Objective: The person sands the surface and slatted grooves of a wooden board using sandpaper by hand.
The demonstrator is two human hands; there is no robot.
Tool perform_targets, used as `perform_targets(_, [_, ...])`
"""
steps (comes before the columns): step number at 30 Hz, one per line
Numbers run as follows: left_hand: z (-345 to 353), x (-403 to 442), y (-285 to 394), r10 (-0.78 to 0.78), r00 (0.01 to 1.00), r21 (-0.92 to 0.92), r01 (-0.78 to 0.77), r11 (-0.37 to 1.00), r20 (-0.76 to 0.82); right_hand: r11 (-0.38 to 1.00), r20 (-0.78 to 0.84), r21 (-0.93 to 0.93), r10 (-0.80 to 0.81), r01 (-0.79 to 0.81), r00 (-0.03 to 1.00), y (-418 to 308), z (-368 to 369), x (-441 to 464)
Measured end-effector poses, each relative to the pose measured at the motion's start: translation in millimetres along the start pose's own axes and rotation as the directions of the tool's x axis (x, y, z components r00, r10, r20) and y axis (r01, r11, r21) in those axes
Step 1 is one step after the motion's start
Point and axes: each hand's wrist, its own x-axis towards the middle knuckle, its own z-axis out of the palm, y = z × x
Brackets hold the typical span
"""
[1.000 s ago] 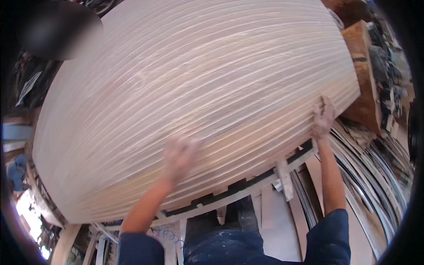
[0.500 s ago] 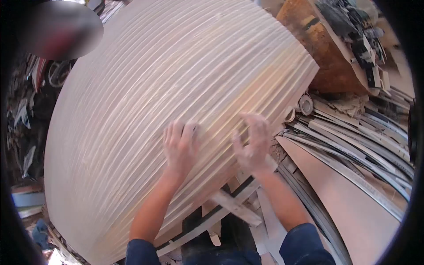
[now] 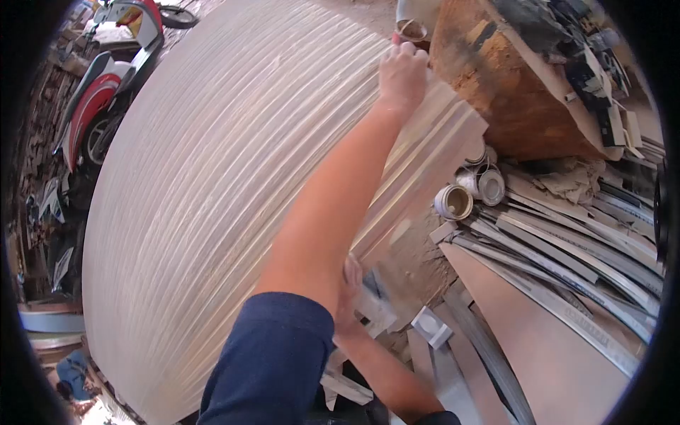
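Note:
A large pale panel (image 3: 212,163) with rounded outline and many curved, strip-like ridges fills the middle; its surface looks dusty. Stretched across it, my left hand (image 3: 404,74) is at the far right edge, fingers curled over that edge. A small reddish spot shows by its fingertips, too small to name. My right hand (image 3: 348,290) is at the near edge of the panel, partly hidden behind my left forearm. Its visible fingers lie against the edge, and their grip is not clear.
Open cans (image 3: 453,202) stand right of the panel, beside long bundled strips (image 3: 567,244) and a flat board (image 3: 510,304). A rusty brown sheet (image 3: 496,85) leans at upper right. A red and white motorbike (image 3: 95,99) stands at upper left. A small pale block (image 3: 431,327) lies below.
My left hand has reached from the middle of the panel to its far right edge. My right hand has dropped to the near edge. The panel's right end has shifted, exposing more of the cans.

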Motion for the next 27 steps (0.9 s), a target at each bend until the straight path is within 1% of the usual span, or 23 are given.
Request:
perform_targets(1, [-7,-10,-7,-0.014,1.0,0.012,0.014,1.0,0.01,1.0,0.016,0.013,0.005,-0.005,1.0,2,3,0])
perform_targets(3, [-39,-40,-24,0.128,0.987,0.02,-0.13,0.991,0.1,0.997,-0.108,-0.054,-0.056,0.05,0.993,2,14,-5])
perform_targets(4, [-60,-62,-37,0.158,0.984,0.008,-0.159,0.987,0.078,0.998,-0.09,-0.035,-0.061,0.058,0.994,1,15,-6])
perform_targets(5, [-85,-87,-53,0.19,0.98,-0.001,-0.19,0.982,0.052,0.996,-0.131,-0.038,-0.084,0.08,0.988,0,16,-6])
perform_targets(6, [-118,-116,-63,0.156,0.983,-0.031,-0.154,0.988,0.094,0.994,-0.172,-0.043,-0.108,0.102,0.979,0,15,-5])
perform_targets(7, [-156,-150,-70,0.124,0.983,-0.065,-0.116,0.991,0.134,0.993,-0.155,-0.03,-0.119,0.116,0.981,-2,14,-5])
perform_targets(9, [-220,-218,-87,0.082,0.989,-0.044,-0.077,0.996,0.121,0.988,-0.133,-0.128,-0.101,0.084,0.986,-6,14,-1])
perform_targets(10, [-253,-252,-92,0.019,0.986,-0.06,-0.009,0.998,0.166,0.986,-0.123,-0.132,-0.117,0.101,0.985,-8,15,1])
perform_targets(11, [-287,-285,-98,-0.043,0.976,-0.079,0.061,0.995,0.212,0.991,-0.11,-0.117,-0.084,0.071,0.99,-10,16,1])
perform_targets(12, [-317,-313,-104,-0.065,0.979,-0.068,0.08,0.995,0.196,0.993,-0.097,-0.108,-0.049,0.038,0.994,-10,16,0])
perform_targets(13, [-346,-341,-111,-0.086,0.981,-0.059,0.097,0.994,0.177,0.991,-0.086,-0.124,-0.064,0.053,0.994,-12,17,-1])
perform_targets(15, [-399,-400,-125,-0.183,0.96,-0.03,0.194,0.981,0.213,0.985,-0.07,-0.168,-0.047,0.034,0.996,-16,17,-2])
perform_targets(17, [-445,-464,-141,-0.249,0.938,0.028,0.25,0.968,0.243,0.971,-0.046,-0.238,-0.044,0.032,0.998,-16,17,-5])
perform_targets(19, [-493,-514,-150,-0.345,0.909,0.025,0.349,0.937,0.232,0.95,-0.033,-0.309,-0.049,0.036,0.998,-17,20,-5])
perform_targets(21, [-538,-574,-162,-0.416,0.888,0.038,0.416,0.908,0.195,0.961,-0.077,-0.278,-0.016,-0.006,0.997,-22,24,-6])
perform_targets(22, [-563,-595,-167,-0.435,0.877,0.068,0.431,0.9,0.203,0.957,-0.121,-0.289,-0.044,0.007,0.992,-27,30,-10])
perform_targets(23, [-585,-611,-169,-0.456,0.867,0.1,0.445,0.89,0.203,0.972,-0.124,-0.235,-0.023,-0.007,0.992,-49,41,-23])
perform_targets(24, [-596,-621,-167,-0.456,0.872,0.08,0.449,0.89,0.178,0.984,-0.125,-0.179,-0.002,-0.021,0.992,-73,56,-48])
perform_targets(25, [-606,-630,-164,-0.553,0.83,0.022,0.552,0.833,0.071,0.99,0.063,-0.132,0.056,-0.047,0.996,-113,69,-81])
perform_targets(26, [-610,-638,-162,-0.646,0.763,-0.045,0.644,0.763,-0.021,0.97,0.303,0.14,0.149,-0.198,0.941,-142,89,-125])
perform_targets(27, [-608,-636,-155,-0.652,0.758,-0.056,0.65,0.758,-0.023,0.968,0.513,0.074,0.17,-0.24,0.842,-217,103,-142])
